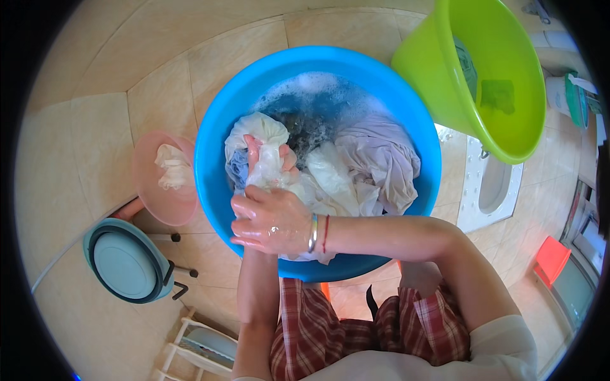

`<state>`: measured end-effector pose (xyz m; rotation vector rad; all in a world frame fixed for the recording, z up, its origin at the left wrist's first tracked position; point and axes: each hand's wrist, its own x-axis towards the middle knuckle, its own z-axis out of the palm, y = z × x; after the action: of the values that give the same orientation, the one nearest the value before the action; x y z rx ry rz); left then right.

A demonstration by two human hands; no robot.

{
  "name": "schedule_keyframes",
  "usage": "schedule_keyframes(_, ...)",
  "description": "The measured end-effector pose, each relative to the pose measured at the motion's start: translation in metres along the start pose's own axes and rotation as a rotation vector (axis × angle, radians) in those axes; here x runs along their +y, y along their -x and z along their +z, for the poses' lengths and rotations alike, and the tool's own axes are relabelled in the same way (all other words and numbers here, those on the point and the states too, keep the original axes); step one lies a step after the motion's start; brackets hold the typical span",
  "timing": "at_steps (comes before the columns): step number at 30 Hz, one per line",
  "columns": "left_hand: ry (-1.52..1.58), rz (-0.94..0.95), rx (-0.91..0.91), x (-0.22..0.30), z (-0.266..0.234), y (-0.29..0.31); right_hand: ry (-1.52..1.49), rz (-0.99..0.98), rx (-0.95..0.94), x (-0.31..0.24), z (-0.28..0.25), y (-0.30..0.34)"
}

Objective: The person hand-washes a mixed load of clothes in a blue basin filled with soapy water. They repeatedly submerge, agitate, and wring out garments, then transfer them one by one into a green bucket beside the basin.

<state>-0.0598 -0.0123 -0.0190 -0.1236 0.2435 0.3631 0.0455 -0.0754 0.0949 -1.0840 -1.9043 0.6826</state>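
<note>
Just ahead of the right hand (pixel 273 219), fingers curled, its grip unclear, the left hand (pixel 253 152) loosely grasps wet white cloth (pixel 267 129). Washing seems midway, rinsing undone: rightward of both, a lavender garment (pixel 381 159) lies in the soapy blue basin (pixel 206 149).

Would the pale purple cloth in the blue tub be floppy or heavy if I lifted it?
The pale purple cloth probably flops, since it lies in loose folds. It may be heavy, likely soaked by the sudsy water in the blue tub. That sudsy water might make it slippery too.
</note>
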Motion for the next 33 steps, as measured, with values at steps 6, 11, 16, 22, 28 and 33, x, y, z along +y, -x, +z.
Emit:
schedule_keyframes(6,1.081,0.150,-0.174,-0.016,-0.032,0.008,0.091,-0.055,0.213,0.040,0.003,-0.019)
schedule_keyframes(11,-0.150,0.643,0.860,-0.049,0.080,-0.037,0.276,0.268,0.126,0.154,-0.030,0.014)
schedule_keyframes(16,-0.249,0.603,0.569,-0.039,0.051,-0.026,0.414,0.813,0.041,0.190,-0.046,0.041)
schedule_keyframes(22,-0.281,0.514,0.524,-0.029,0.032,-0.044,0.554,0.592,-0.338,0.228,-0.030,0.084)
schedule_keyframes(28,-0.490,0.505,0.556,-0.026,0.021,-0.040,0.087,0.461,0.006,0.148,-0.024,0.038)
schedule_keyframes(33,-0.458,0.387,0.550,-0.023,0.055,-0.029,-0.102,0.164,-0.096,0.017,-0.017,0.040)
